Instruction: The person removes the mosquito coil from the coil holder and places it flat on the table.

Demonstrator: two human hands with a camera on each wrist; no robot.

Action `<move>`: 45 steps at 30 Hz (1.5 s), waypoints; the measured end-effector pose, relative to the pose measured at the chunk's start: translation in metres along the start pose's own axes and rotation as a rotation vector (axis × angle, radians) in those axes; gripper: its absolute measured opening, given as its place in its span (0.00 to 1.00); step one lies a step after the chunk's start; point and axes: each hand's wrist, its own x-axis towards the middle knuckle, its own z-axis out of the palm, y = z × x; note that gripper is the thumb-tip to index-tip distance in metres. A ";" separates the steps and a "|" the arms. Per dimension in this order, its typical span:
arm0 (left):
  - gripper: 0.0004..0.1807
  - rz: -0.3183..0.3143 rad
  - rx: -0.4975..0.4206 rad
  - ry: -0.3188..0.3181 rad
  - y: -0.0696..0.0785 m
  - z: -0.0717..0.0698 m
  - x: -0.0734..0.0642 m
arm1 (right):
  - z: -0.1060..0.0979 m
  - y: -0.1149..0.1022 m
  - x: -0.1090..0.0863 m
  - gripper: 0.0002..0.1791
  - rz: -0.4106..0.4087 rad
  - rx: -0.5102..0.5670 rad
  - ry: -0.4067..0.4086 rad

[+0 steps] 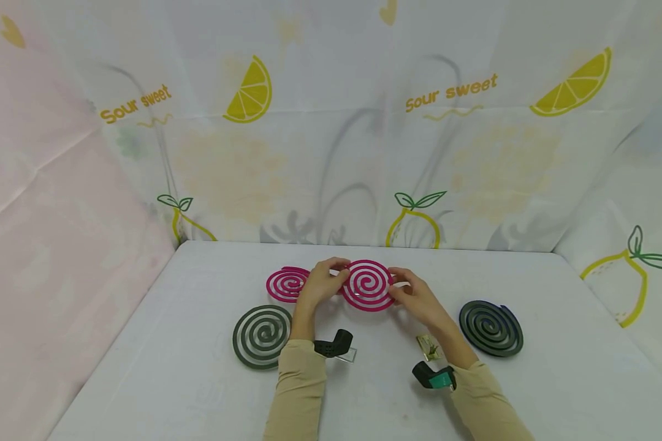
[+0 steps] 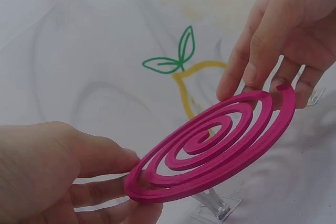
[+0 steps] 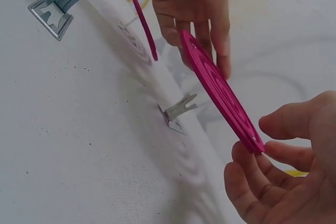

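Both hands hold a pink mosquito coil in the air over the back middle of the table. My left hand grips its left rim between thumb and fingers. On the opposite rim, the fingers of my right hand pinch the coil. The left wrist view shows the held coil tilted, its loose outer end by the right hand. In the right wrist view a small metal coil stand is on the table below the coil.
Another pink coil sits raised left of the left hand. A dark green coil is beside the left forearm, another right of the right forearm. A metal stand and a gold-coloured piece lie near the wrists.
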 end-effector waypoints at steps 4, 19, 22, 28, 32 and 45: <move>0.17 -0.017 -0.013 -0.005 0.001 0.002 0.000 | -0.002 -0.001 0.000 0.25 0.001 0.008 0.008; 0.17 0.009 -0.057 -0.039 0.007 0.011 -0.001 | -0.016 0.003 -0.005 0.25 0.010 0.030 0.032; 0.17 0.016 -0.049 -0.034 0.007 0.014 0.000 | -0.019 0.003 -0.006 0.25 0.019 0.032 0.034; 0.17 0.044 -0.051 -0.012 0.013 0.019 0.002 | -0.026 0.000 -0.008 0.25 0.021 0.031 0.052; 0.17 0.052 -0.066 -0.004 0.017 0.021 0.002 | -0.029 -0.001 -0.010 0.24 0.025 0.013 0.058; 0.17 0.062 -0.084 0.015 0.019 0.032 0.003 | -0.038 0.000 -0.014 0.23 0.029 0.034 0.081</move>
